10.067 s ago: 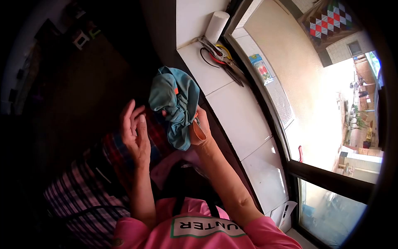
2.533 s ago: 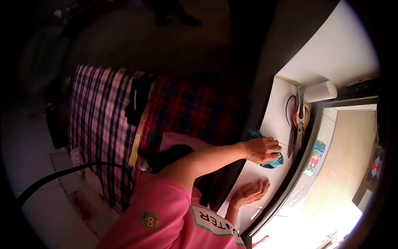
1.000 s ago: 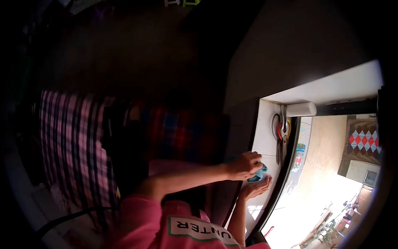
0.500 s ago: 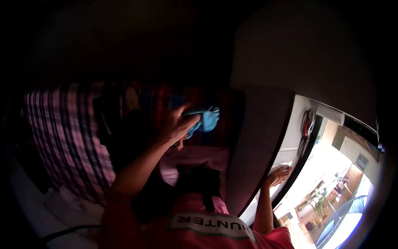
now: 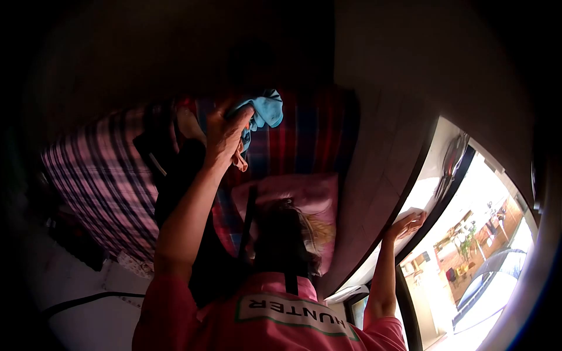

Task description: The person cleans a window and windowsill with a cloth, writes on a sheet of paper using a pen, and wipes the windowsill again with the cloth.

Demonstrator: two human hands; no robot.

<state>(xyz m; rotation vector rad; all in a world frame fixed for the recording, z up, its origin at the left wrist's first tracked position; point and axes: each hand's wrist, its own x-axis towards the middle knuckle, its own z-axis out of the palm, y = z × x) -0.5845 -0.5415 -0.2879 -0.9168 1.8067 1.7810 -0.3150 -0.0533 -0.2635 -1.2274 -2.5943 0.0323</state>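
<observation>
My left hand [image 5: 221, 136] is closed on a crumpled blue cloth [image 5: 267, 109], held above the red and blue plaid blanket [image 5: 298, 140]. Part of the cloth sticks out past my thumb, and an orange-brown edge [image 5: 240, 159] hangs below the hand. Off to the right, my right hand [image 5: 408, 224] is at the white tiled sill [image 5: 426, 186] beside the window, fingers apart and nothing visible in it. Farther up the sill, the dark metal shears [image 5: 452, 158] lie along the window frame, blurred by glare.
Pink and black plaid fabric [image 5: 105, 161] covers the left side. A pink pillow [image 5: 319, 190] lies below the blanket, near my shirt. My bare foot [image 5: 188, 123] shows left of my left hand. A black cable [image 5: 88, 299] curves at lower left.
Since the one-second-old frame, my left hand has carried the cloth from the sill to above the blanket, and lately farther up and left. My right hand stays at the sill as the view has shifted.
</observation>
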